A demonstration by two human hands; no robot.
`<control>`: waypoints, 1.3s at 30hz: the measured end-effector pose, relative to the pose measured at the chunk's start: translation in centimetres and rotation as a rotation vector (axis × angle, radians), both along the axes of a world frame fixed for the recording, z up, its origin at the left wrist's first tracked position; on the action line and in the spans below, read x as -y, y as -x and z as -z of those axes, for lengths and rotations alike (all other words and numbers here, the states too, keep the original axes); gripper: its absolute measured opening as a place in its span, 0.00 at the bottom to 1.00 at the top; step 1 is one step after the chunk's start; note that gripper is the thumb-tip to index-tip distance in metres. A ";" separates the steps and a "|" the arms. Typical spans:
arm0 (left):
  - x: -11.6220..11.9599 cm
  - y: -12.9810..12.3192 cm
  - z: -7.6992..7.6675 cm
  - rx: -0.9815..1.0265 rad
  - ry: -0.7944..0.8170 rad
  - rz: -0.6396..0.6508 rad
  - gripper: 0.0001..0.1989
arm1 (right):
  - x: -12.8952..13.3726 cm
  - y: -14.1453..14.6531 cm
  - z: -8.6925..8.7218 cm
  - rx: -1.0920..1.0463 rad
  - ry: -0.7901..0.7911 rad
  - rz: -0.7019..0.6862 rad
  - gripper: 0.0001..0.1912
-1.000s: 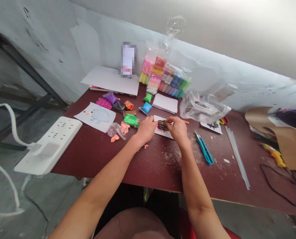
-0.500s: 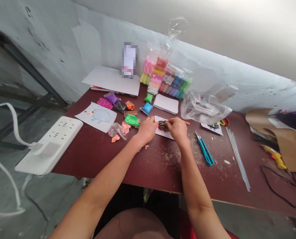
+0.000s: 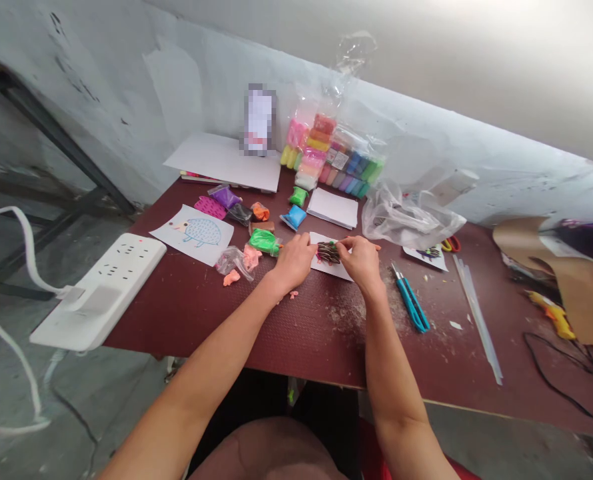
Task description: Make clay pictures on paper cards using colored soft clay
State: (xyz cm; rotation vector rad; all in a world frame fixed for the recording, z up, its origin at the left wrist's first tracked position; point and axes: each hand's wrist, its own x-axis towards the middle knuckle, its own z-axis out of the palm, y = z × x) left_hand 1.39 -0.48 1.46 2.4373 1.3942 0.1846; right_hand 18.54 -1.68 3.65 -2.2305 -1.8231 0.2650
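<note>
- My left hand and right hand are close together at the middle of the frame, both on a clay piece.
- The clay piece sits between my hands, with the fingers of each hand at one end of it; both hands look closed on it.
- It lies over a small white card; I cannot tell whether it touches the card.
- The clay piece is a small bundle of dark brown strips with paler streaks; my fingers hide part of it.
- The card has pink and green marks near its left edge, and it rests on a dark red table.
- Just left of my left hand are a green clay bag and pink clay bits.
- Farther left lies a hedgehog drawing, with a white power strip at the table's left edge.
- Upper center, clay packs stand against the wall, beside a plastic bag.
- Right of my right hand lie teal scissors, on a scatter of crumbs.
- A stack of white cards lies just above my hands.
</note>
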 end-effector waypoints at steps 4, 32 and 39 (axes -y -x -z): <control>0.0 0.0 0.2 0.013 -0.002 -0.007 0.20 | -0.1 -0.4 0.4 -0.068 -0.035 0.005 0.13; 0.1 0.0 -0.3 -0.014 0.023 -0.003 0.21 | -0.3 -0.3 1.1 -0.110 -0.063 -0.012 0.12; 0.0 -0.1 0.0 -0.020 0.006 0.004 0.22 | -0.8 -0.3 0.3 -0.086 -0.108 0.032 0.10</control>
